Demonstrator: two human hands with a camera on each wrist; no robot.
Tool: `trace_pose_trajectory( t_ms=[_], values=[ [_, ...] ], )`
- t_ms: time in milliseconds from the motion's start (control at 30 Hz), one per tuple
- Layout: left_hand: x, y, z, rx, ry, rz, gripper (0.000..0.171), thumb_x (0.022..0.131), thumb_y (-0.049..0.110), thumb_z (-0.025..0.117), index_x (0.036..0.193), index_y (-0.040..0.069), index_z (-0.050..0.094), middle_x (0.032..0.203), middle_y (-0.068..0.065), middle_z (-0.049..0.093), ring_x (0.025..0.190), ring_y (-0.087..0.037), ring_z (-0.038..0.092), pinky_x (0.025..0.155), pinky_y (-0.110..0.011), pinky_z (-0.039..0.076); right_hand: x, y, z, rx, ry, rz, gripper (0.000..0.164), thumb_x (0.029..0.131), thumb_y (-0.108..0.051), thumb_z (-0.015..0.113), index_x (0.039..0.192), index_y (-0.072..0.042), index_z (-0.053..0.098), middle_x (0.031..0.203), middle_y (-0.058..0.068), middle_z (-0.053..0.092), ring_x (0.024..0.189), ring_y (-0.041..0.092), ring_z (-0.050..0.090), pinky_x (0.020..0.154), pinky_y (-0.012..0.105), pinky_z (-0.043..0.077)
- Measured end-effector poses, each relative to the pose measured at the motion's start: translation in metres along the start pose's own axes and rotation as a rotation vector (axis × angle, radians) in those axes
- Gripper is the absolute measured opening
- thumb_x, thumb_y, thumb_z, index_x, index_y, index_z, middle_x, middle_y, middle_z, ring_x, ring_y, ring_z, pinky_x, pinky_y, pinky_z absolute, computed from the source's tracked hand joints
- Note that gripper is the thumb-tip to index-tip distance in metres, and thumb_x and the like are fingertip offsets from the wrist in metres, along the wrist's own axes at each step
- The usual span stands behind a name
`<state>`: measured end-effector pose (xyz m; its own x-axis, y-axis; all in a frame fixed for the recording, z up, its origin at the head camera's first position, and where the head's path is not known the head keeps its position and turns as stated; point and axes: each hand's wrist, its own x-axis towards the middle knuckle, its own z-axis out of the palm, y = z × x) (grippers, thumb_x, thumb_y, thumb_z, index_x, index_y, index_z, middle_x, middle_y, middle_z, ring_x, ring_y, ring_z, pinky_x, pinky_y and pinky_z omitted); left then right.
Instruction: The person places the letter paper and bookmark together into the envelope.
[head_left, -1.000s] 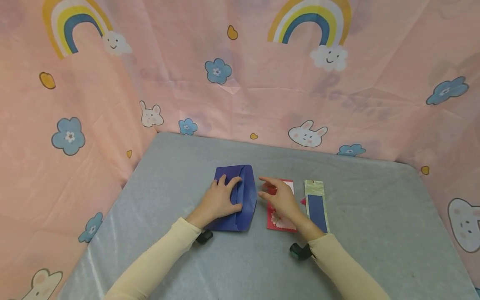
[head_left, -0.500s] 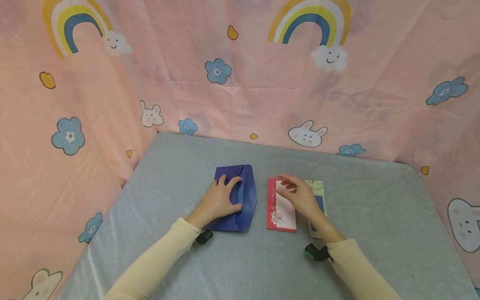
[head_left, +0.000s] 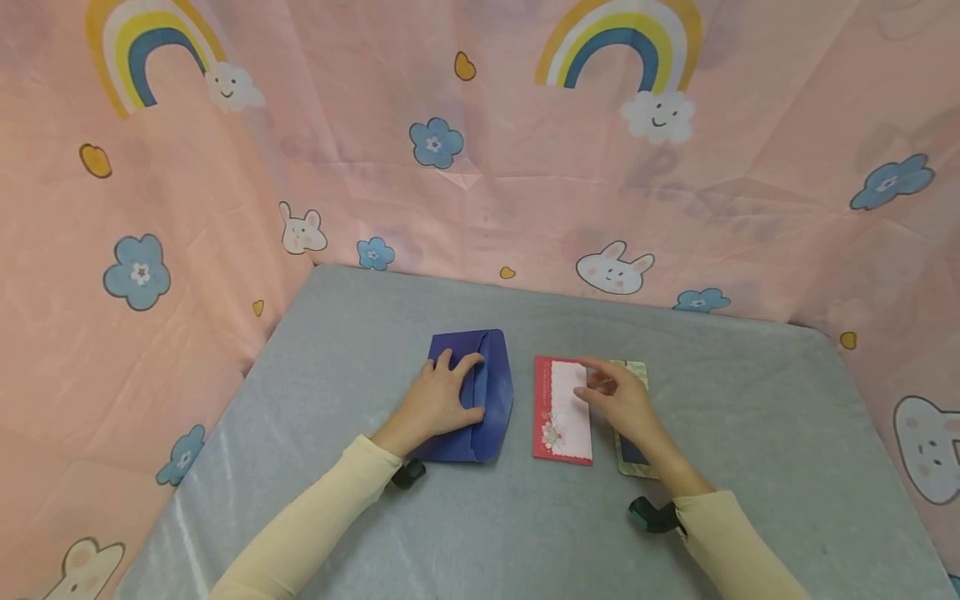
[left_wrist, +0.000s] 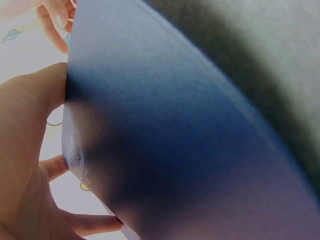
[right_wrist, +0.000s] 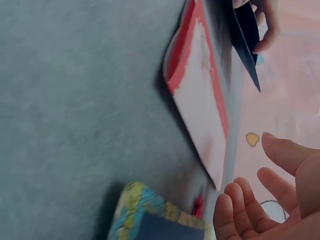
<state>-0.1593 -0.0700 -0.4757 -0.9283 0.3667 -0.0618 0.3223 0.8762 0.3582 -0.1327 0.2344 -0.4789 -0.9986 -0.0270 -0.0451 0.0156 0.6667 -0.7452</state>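
My left hand (head_left: 437, 398) rests spread on a dark blue envelope (head_left: 495, 417), whose pointed flap lies opened out to the right. In the left wrist view, the thumb and fingers touch the envelope (left_wrist: 165, 100). My right hand (head_left: 626, 406) hovers over the gap between a red card (head_left: 566, 425) and a narrow bookmark (head_left: 637, 460), holding nothing. Its fingers are loosely bent, with the tips overlapping the card's right edge. The card has a white panel and flowers. Green edging and a dark blue panel mark the bookmark (right_wrist: 170, 225), partly hidden by the right hand and wrist.
A grey cloth (head_left: 360, 533) covers the table. Pink curtains (head_left: 480, 208) printed with rainbows, rabbits and flowers hang behind and at both sides. A small dark pink tassel (right_wrist: 199, 206) shows beside the bookmark. A black camera mount (head_left: 652, 515) sits at the right wrist.
My right hand has moved right, from the gap beside the envelope across the red card to near the bookmark, uncovering the card. The left hand and envelope have stayed put.
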Motion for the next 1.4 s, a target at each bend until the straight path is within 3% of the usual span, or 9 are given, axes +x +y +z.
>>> trace_pose_trajectory(
  t_ms=[533, 1400],
  values=[
    [0.0, 0.0, 0.0, 0.001, 0.004, 0.013, 0.079, 0.078, 0.047, 0.074, 0.148, 0.032, 0.039, 0.149, -0.029, 0.041, 0.127, -0.053, 0.05, 0.095, -0.06, 0.05, -0.003, 0.009, 0.002, -0.035, -0.032, 0.042, 0.051, 0.089, -0.017, 0.072, 0.137, -0.007, 0.058, 0.112, 0.021, 0.065, 0.084, 0.024, 0.056, 0.067, 0.028, 0.047],
    [0.0, 0.0, 0.0, -0.004, 0.003, -0.002, 0.079, 0.078, 0.047, 0.073, 0.148, 0.033, 0.04, 0.151, -0.028, 0.04, 0.128, -0.051, 0.049, 0.093, -0.06, 0.051, -0.004, 0.008, 0.013, -0.153, -0.08, 0.003, 0.059, 0.084, -0.02, 0.078, 0.138, -0.009, 0.057, 0.109, 0.017, 0.057, 0.086, 0.023, 0.046, 0.068, 0.029, 0.037]
  ],
)
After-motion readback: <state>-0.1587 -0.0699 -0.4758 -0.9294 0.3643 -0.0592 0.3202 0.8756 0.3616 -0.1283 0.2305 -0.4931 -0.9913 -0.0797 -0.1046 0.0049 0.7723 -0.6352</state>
